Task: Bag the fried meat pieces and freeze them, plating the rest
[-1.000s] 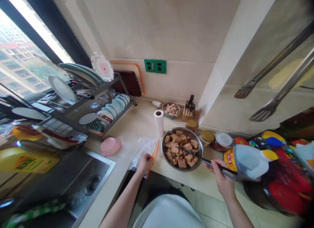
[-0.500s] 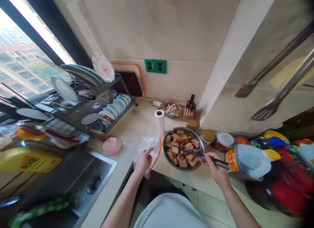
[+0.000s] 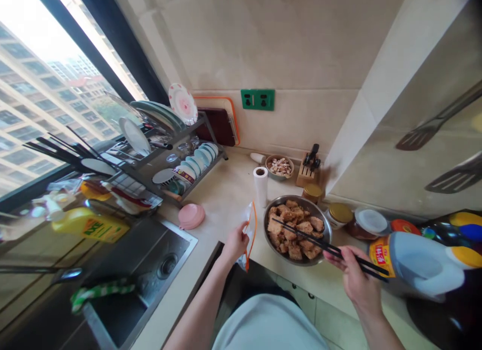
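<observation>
Pieces at the bowl: with the steel bowl [image 3: 314,208] as the dial's centre and the wall at twelve, an onlooker sees the browned chunks of food [image 3: 297,216] heaped inside, near the close edge of the desk [image 3: 222,204]. The right hand [image 3: 359,277], at four o'clock, has its fingers wrapped around a pair of black chopsticks [image 3: 309,237], whose tips reach across the heap toward ten; whether they grip a chunk cannot be told from here. The left hand [image 3: 236,244], at nine, has its fingers pinched on a clear bag [image 3: 251,234] with an orange edge; the bag looks narrow, and how far its mouth stands apart cannot be made out. Likely faults: the chopsticks are thin and the chunks bulky and uneven, so a weak pinch could let one roll away; between bowl and bag lies a strip of bare desk where it might land. The bag's film seems limp, and with one hand on it the mouth could fold shut or the lower end slip over the desk's edge, toward seven. A paper roll [image 3: 260,190] standing upright between ten and eleven could topple if the bag swings; the chopsticks' rear ends point toward a jug [image 3: 422,262] past three, which a backward sweep might knock.
</observation>
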### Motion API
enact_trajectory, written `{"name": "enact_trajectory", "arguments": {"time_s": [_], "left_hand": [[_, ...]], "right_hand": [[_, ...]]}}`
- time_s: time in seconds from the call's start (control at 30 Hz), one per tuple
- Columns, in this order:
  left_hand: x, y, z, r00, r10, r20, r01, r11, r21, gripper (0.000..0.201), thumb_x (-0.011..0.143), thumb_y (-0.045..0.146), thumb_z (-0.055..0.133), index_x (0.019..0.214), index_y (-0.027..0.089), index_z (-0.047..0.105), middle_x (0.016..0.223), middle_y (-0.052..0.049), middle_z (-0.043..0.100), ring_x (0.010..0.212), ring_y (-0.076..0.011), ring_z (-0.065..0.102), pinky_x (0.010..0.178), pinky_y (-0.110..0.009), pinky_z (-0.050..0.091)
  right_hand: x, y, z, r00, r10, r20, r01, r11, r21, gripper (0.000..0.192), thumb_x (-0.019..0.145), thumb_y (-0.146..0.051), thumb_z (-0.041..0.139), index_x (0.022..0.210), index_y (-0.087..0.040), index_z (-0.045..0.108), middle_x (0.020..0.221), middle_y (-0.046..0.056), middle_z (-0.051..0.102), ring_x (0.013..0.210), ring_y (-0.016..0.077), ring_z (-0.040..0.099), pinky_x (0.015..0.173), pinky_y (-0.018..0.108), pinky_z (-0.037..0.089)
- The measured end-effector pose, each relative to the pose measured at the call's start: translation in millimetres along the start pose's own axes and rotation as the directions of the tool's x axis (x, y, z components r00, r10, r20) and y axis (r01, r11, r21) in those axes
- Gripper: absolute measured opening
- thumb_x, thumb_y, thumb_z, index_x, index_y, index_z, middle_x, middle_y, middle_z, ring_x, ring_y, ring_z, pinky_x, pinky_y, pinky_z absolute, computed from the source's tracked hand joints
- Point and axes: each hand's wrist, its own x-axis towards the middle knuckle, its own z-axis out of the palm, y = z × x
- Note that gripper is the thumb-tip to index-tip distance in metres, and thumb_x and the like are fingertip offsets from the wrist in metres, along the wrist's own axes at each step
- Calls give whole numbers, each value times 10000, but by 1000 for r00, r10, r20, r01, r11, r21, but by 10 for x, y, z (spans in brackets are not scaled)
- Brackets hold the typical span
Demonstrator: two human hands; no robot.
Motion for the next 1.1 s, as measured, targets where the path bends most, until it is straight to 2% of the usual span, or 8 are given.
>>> {"name": "enact_trajectory", "arguments": {"time_s": [0.1, 0.2, 0.37, 0.57, 0.67, 0.83, 0.97, 1.1], "left_hand": [[-41, 72, 18, 999, 7, 38, -5, 999, -48, 558, 742, 71, 448, 1286, 164, 535, 600, 70, 519, 483, -99, 514, 556, -207, 422], [-82, 124, -14, 997, 3, 72, 2, 997, -73, 568, 745, 65, 432, 1301, 152, 512, 602, 70, 505, 485, -107, 513, 550, -212, 419], [-109, 178, -59, 996, 74, 56, -79, 993, 92, 590, 706, 12, 439, 1272, 139, 543, 574, 62, 484, 572, -140, 523, 621, -242, 403], [-110, 188, -57, 990, 34, 134, -29, 999, -40, 603, 713, 32, 432, 1300, 165, 484, 584, 78, 497, 485, -119, 507, 540, -220, 376], [-119, 202, -34, 991, 66, 119, -64, 998, -18, 606, 705, 29, 438, 1293, 163, 490, 591, 68, 502, 525, -130, 517, 582, -230, 400], [-183, 284, 62, 978, 193, 83, -194, 981, 4, 620, 694, 20, 455, 1295, 160, 516, 716, -1, 577, 662, -167, 551, 717, -280, 447], [-194, 284, 131, 967, 226, 115, -214, 971, -108, 588, 718, 48, 463, 1294, 159, 505, 652, 37, 530, 575, -133, 513, 655, -257, 445], [-102, 219, 199, 982, 152, 110, -126, 968, -218, 556, 737, 78, 451, 1288, 146, 478, 612, 71, 462, 485, -110, 491, 535, -233, 443]], "right_hand": [[-59, 22, 252, 996, 53, 78, -56, 998, 37, 279, 760, -489, 714, 816, -227, 638, 736, 64, 725, 633, 258, 708, 615, 408, 613], [-87, 40, 404, 991, 61, 118, -65, 997, 31, 283, 760, -497, 710, 808, -228, 635, 739, 57, 719, 620, 255, 702, 582, 398, 611], [-88, 5, 426, 987, 42, 154, -43, 999, 2, 275, 779, -494, 696, 826, -227, 648, 758, 61, 724, 649, 254, 707, 599, 392, 616], [-92, -46, 451, 983, 38, 181, -23, 996, -83, 336, 742, -548, 710, 810, -225, 648, 759, 61, 728, 642, 257, 708, 620, 399, 622], [-123, -105, 471, 971, 7, 240, 32, 987, -157, 331, 751, -552, 699, 802, -228, 656, 775, 62, 729, 651, 251, 707, 661, 396, 622], [-142, -221, 593, 907, -103, 408, 239, 924, -299, 220, 841, -452, 632, 809, -239, 671, 772, 47, 720, 710, 239, 713, 669, 341, 602], [-82, -135, 839, 869, -128, 478, 316, 888, -336, 225, 868, -436, 596, 775, -241, 654, 724, 27, 709, 706, 219, 710, 635, 302, 585], [-31, 46, 1015, 865, -124, 487, 308, 897, -318, 277, 895, -463, 546, 769, -235, 639, 696, 19, 698, 678, 203, 705, 621, 305, 591]]}}
